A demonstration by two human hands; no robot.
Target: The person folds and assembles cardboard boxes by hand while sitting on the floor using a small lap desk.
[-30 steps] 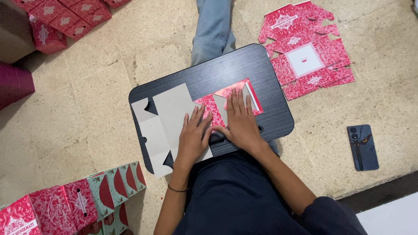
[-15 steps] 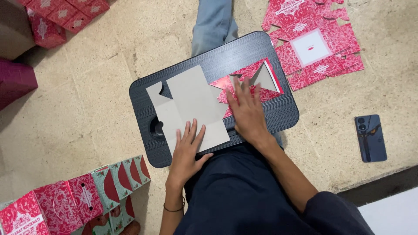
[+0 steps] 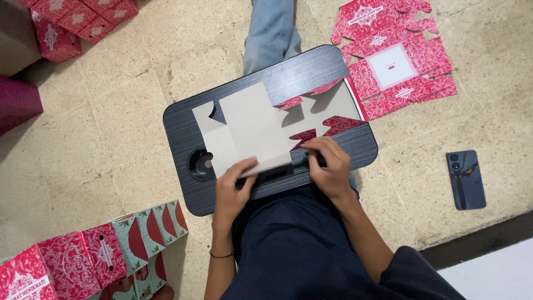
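A flat die-cut cardboard box blank lies grey side up on a dark lap tray, with red patterned flaps folded up at its right part. My left hand pinches the blank's near edge. My right hand grips the near right edge by a red flap. Both hands sit at the tray's near side, over my lap.
A stack of flat red box blanks lies on the floor at the upper right. A dark phone rests on the floor at the right. Folded red and green boxes stand at the lower left, more red boxes at the upper left.
The blank has been unfolded and spread wider across the tray. Both hands have drawn back from its middle to its near edge, and the red flaps now stand up on the right.
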